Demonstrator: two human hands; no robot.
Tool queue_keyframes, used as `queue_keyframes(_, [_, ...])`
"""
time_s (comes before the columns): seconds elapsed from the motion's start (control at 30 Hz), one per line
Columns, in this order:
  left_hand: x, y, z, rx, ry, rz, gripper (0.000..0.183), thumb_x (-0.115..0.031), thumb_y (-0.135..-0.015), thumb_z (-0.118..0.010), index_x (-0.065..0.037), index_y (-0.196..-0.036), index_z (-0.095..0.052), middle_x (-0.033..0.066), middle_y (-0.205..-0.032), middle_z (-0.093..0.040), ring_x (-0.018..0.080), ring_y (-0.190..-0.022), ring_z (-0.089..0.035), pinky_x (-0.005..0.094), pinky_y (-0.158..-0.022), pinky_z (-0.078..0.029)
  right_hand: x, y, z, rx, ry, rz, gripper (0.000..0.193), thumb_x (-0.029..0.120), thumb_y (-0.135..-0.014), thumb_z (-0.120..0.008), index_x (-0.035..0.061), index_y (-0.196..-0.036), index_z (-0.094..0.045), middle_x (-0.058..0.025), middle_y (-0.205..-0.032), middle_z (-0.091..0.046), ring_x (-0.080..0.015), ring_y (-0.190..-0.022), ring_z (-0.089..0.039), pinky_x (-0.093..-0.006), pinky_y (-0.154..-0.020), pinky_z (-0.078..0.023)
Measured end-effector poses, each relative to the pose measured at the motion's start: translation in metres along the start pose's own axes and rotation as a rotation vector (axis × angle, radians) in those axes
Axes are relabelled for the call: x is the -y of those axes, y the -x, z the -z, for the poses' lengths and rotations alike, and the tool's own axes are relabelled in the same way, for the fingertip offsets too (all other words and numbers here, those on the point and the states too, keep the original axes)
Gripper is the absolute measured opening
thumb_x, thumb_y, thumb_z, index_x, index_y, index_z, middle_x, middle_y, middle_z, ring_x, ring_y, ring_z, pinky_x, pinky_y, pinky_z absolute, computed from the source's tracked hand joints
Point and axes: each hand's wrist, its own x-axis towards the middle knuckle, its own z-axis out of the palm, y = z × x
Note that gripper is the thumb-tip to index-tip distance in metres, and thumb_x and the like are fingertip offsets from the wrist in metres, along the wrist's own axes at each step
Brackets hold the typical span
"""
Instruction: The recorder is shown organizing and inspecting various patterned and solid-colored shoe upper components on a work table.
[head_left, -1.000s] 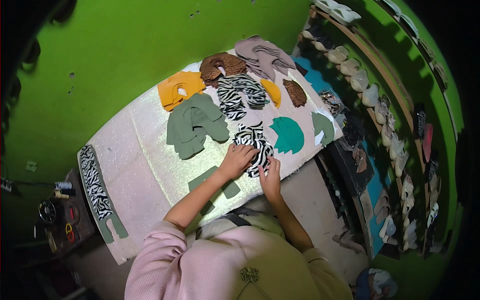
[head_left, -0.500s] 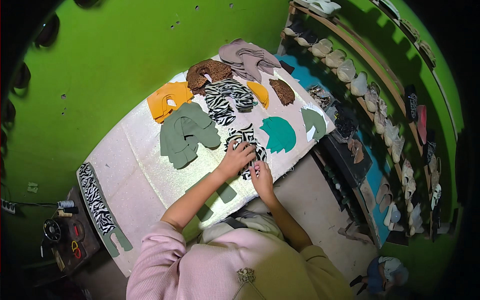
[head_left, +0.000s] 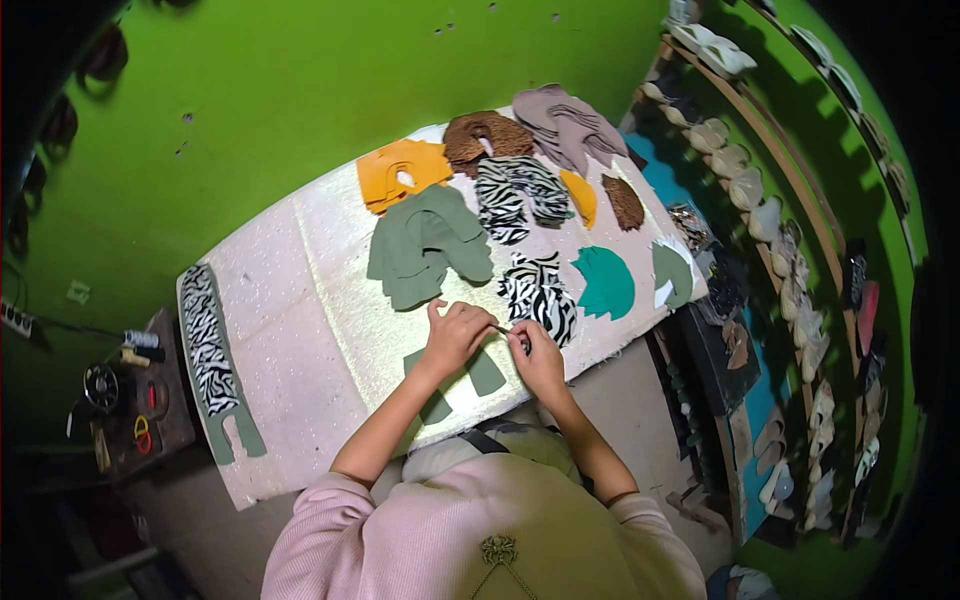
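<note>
My left hand (head_left: 455, 338) and my right hand (head_left: 537, 358) are close together over the near part of the table. Between their closed fingertips runs a thin dark stick-like thing (head_left: 501, 329), too small to name surely. Just beyond my right hand lies a pile of zebra-print cut pieces (head_left: 537, 300), untouched. A flat green U-shaped piece (head_left: 486, 373) lies under my left wrist, partly hidden by it. Beyond my left hand is a stack of green curved pieces (head_left: 425, 250). To the right of the zebra pile sits a teal piece stack (head_left: 606, 282).
Farther back lie orange (head_left: 392, 172), brown spotted (head_left: 478, 135), mauve (head_left: 562, 120) and more zebra-print pieces (head_left: 505, 200). A zebra-and-green strip (head_left: 207, 345) lies along the table's left end. Shoe racks (head_left: 745, 187) stand right; a small bench with thread and scissors (head_left: 160, 400) stands left.
Both hands have come off the zebra-print pile and moved toward me, leaving it uncovered. The thin dark thing now shows between them. The whole view has shifted.
</note>
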Motion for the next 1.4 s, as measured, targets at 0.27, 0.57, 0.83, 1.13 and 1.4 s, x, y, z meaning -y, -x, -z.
queue_keyframes(0.27, [0.028,0.053,0.042,0.048,0.09,0.353,0.017,-0.023,-0.085,-0.063,-0.014,-0.098,-0.069,0.0019,-0.085,-0.066,0.0184,-0.076,-0.058,0.035,-0.076,-0.028,0.021,-0.045,-0.032,0.363,-0.095,0.198,0.014,0.012,-0.087,-0.057,0.0028,-0.097,-0.062,-0.0136,-0.091,-0.064,-0.0296,-0.083,-0.062,-0.0354,-0.073,-0.048])
queue_keyframes(0.57, [0.033,0.095,0.05,0.029,0.125,0.675,0.02,-0.023,-0.087,-0.06,-0.01,-0.1,-0.069,0.0032,-0.084,-0.065,0.0184,-0.079,-0.059,0.034,-0.08,-0.03,0.02,-0.071,-0.077,0.617,-0.07,0.367,0.016,0.015,-0.087,-0.057,0.0036,-0.097,-0.064,-0.0127,-0.091,-0.065,-0.031,-0.083,-0.062,-0.0363,-0.074,-0.048])
queue_keyframes(0.83, [0.02,0.103,0.041,-0.221,-0.062,0.624,0.027,-0.019,-0.084,-0.061,-0.012,-0.11,-0.061,0.0044,-0.102,-0.06,0.0218,-0.096,-0.054,0.0383,-0.084,-0.031,0.009,-0.078,-0.085,0.658,-0.134,0.239,0.017,0.015,-0.087,-0.059,0.0024,-0.097,-0.064,-0.0136,-0.088,-0.064,-0.0276,-0.082,-0.059,-0.0348,-0.075,-0.047])
queue_keyframes(1.13, [-0.021,0.129,-0.006,-0.076,-0.154,0.438,0.031,-0.02,-0.082,-0.062,-0.01,-0.111,-0.059,0.0048,-0.109,-0.057,0.0202,-0.102,-0.053,0.0399,-0.086,-0.032,-0.002,-0.082,-0.089,0.737,-0.158,0.141,0.017,0.014,-0.086,-0.06,0.0017,-0.096,-0.065,-0.0133,-0.081,-0.064,-0.0239,-0.074,-0.059,-0.0333,-0.069,-0.047])
queue_keyframes(1.4, [-0.025,0.127,-0.012,-0.048,-0.18,0.448,0.038,-0.021,-0.081,-0.061,-0.009,-0.116,-0.056,0.0065,-0.118,-0.055,0.0208,-0.108,-0.05,0.0421,-0.09,-0.031,-0.005,-0.082,-0.092,0.743,-0.124,0.131,0.017,0.015,-0.085,-0.061,0.0018,-0.096,-0.065,-0.0141,-0.08,-0.064,-0.0245,-0.073,-0.059,-0.0337,-0.07,-0.047])
